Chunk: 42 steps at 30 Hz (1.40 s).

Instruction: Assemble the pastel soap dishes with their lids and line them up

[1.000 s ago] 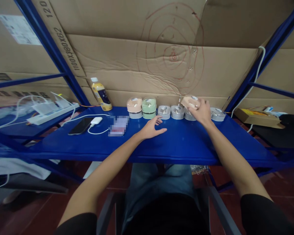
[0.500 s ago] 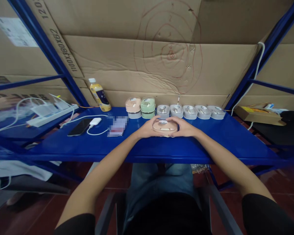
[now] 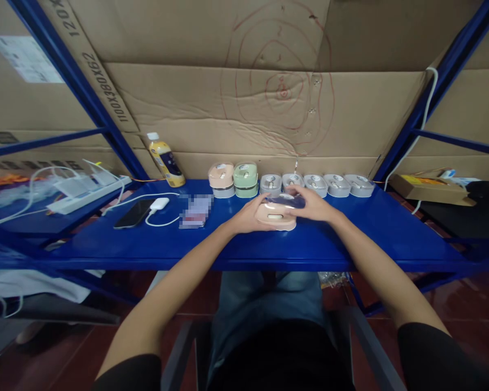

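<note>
Near the front of the blue table, a small pink lidded box (image 3: 274, 217) with a pale front clasp sits between my two hands. My left hand (image 3: 248, 216) curls around its left side, thumb and fingers closed on it. At the right and back, my right hand (image 3: 313, 204) grips the shiny, see-through lid (image 3: 286, 201), which looks tilted and dark with reflections. I cannot make out whether that lid is fully apart from the pink part. Behind my hands stand several grey boxes (image 3: 336, 185) of similar shape, each with a round label on top.
A pink box (image 3: 221, 175) and a green box (image 3: 245, 175), each on a grey part, stand at the back. To the left are a yellow bottle (image 3: 166, 160), a black phone (image 3: 135, 213), a white charger (image 3: 160, 204) and a blurred-out flat item (image 3: 196, 210). Cardboard (image 3: 179, 98) rises behind.
My right hand has moved up and back over the box's top, and the see-through lid now looks tilted. My left hand keeps its hold on the left side.
</note>
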{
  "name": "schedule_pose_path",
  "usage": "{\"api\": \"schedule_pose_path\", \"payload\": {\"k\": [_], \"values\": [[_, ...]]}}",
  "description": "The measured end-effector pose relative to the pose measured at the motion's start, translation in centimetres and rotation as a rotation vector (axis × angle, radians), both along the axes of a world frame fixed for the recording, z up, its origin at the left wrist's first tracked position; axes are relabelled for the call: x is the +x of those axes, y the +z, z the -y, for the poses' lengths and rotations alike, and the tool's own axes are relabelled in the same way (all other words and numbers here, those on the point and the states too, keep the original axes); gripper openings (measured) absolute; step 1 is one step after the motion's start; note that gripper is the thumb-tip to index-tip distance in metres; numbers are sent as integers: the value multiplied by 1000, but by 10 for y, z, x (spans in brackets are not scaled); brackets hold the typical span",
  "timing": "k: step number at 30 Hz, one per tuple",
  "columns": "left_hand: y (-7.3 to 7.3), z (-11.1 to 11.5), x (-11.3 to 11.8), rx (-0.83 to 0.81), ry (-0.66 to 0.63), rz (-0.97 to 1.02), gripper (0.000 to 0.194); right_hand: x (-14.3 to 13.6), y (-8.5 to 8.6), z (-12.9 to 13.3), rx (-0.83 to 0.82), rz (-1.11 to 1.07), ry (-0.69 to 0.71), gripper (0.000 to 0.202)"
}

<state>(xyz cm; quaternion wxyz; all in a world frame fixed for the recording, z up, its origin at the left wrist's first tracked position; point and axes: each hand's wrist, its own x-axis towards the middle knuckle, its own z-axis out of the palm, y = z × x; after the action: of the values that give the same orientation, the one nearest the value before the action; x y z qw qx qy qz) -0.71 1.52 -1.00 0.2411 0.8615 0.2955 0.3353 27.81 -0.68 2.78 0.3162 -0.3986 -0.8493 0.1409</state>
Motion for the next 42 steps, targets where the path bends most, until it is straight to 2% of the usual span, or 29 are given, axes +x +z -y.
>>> {"api": "schedule_pose_path", "payload": {"k": [5,9,13,17,24,27,31,34,38,42], "values": [[-2,-3,-4,54,-35,-70,52,48,8,-12,-183,94,-162,66],[-2,-2,-2,50,-26,-53,40,59,5,-17,-304,201,-237,72],[0,-5,-5,70,7,-11,41,57,5,-18,-332,204,-226,70],[2,-16,-15,73,125,24,45,58,7,-17,-292,212,-221,71],[-1,-26,-26,27,287,-69,47,60,5,-19,-316,242,-246,76],[2,-18,-23,48,242,-50,44,58,4,-20,-284,203,-283,81],[5,-4,-16,120,41,-38,39,56,0,-21,-168,71,-338,82],[5,3,-10,128,-40,-103,44,55,-3,-20,-113,3,-324,82],[4,4,-5,112,-20,-130,62,49,-5,-18,-43,-30,-291,79],[4,2,-2,31,79,-97,92,30,-4,-10,-2,-43,-160,78]]}}
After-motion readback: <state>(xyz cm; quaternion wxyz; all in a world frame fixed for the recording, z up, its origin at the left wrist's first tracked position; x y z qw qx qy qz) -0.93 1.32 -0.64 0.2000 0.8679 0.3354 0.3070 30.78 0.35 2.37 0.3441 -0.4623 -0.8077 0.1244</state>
